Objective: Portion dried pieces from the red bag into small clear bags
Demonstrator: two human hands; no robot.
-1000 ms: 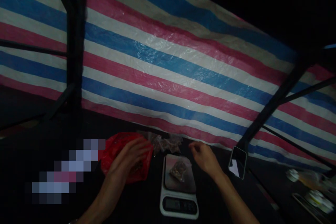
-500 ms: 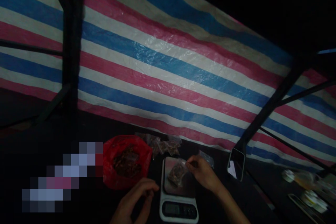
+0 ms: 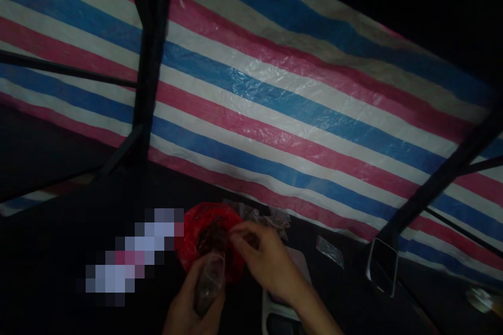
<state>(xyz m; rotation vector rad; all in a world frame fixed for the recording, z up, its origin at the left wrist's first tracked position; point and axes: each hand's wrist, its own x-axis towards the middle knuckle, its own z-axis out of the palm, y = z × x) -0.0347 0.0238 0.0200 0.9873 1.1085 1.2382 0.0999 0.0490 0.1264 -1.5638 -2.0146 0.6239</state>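
My left hand (image 3: 183, 306) is wrapped around a small clear plastic bag (image 3: 210, 280), held with its mouth up at the near edge of a red plastic bag (image 3: 188, 261). Dark brown dried pieces (image 3: 210, 235) lie inside the red bag; their kind is unclear in the dim light. Over the right side of that bag, my right hand (image 3: 267, 259) has thumb and fingers pinched together. Whatever is between those fingertips cannot be made out. Beneath my right forearm is a white digital kitchen scale (image 3: 271, 301), partly hidden.
Several filled clear bags (image 3: 279, 220) lie behind the red bag. A flat clear bag (image 3: 330, 251) is right of the scale. A phone (image 3: 383, 267) leans by a dark metal pole (image 3: 424, 193). Striped plastic sheeting (image 3: 294, 115) hangs behind the table.
The small clear bag has gone from the scale's plate into my left hand. My right hand has moved left, from the scale to the red bag. The view has shifted left.
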